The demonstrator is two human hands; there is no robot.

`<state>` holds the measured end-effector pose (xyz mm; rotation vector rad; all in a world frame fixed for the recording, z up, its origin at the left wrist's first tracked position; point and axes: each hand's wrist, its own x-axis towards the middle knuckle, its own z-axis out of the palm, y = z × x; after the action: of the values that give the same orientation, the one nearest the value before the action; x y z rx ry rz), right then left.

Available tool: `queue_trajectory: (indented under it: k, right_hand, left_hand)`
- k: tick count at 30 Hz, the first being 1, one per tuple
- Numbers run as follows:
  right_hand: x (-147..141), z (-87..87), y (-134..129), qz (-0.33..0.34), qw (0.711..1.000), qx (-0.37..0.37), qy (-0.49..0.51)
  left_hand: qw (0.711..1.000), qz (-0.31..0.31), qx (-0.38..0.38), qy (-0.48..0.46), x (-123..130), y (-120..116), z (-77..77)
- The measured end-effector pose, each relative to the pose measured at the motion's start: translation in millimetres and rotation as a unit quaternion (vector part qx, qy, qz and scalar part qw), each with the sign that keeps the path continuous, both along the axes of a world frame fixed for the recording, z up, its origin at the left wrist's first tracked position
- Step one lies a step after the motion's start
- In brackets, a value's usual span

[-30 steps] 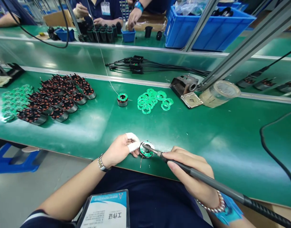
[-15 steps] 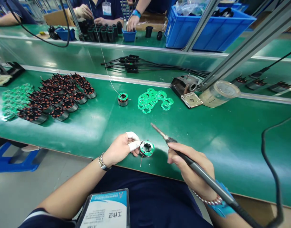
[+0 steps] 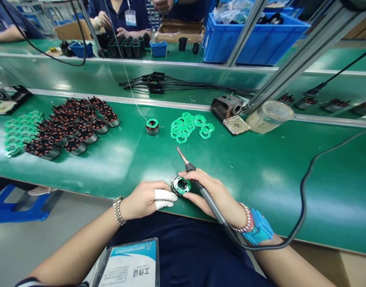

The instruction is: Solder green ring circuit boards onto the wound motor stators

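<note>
A small stator with a green ring board on top sits at the near edge of the green bench. My left hand, with two fingertips wrapped in white tape, touches its left side. My right hand grips a soldering iron, its tip pointing up and away over the bench, and its fingers also touch the stator's right side. The iron's black cable loops off to the right.
Another stator and a heap of green ring boards lie mid-bench. Several wound stators and more boards lie at the left. An iron stand and tape roll are behind. Other people work across the conveyor.
The iron's tip lifted off the stator and swung up. My right hand then moved left to the stator, fingers touching it. My left hand slid slightly nearer.
</note>
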<state>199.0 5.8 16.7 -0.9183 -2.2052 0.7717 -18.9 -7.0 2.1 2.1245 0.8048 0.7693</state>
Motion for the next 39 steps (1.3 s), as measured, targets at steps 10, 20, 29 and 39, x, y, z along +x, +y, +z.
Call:
queue_trajectory:
  k: [10, 20, 29, 39]
  right_hand:
    - [-12.0, 4.0, -20.4, -0.087, 0.994, 0.069, 0.019]
    - [-23.6, 3.5, -11.9, -0.043, 0.994, 0.082, 0.053]
    - [-22.3, -1.2, -9.8, -0.069, 0.996, -0.013, 0.057]
    - [-34.0, 1.6, -11.8, -0.112, 0.993, 0.028, 0.027]
  left_hand:
    - [0.866, 0.149, -0.456, -0.140, 23.9, 10.5, 11.0]
    - [0.846, 0.157, -0.481, -0.167, 21.3, 7.3, 10.5]
    - [0.865, 0.150, -0.449, -0.169, 23.2, 2.4, 11.6]
    - [0.872, 0.176, -0.423, -0.173, 28.9, -0.8, 15.0]
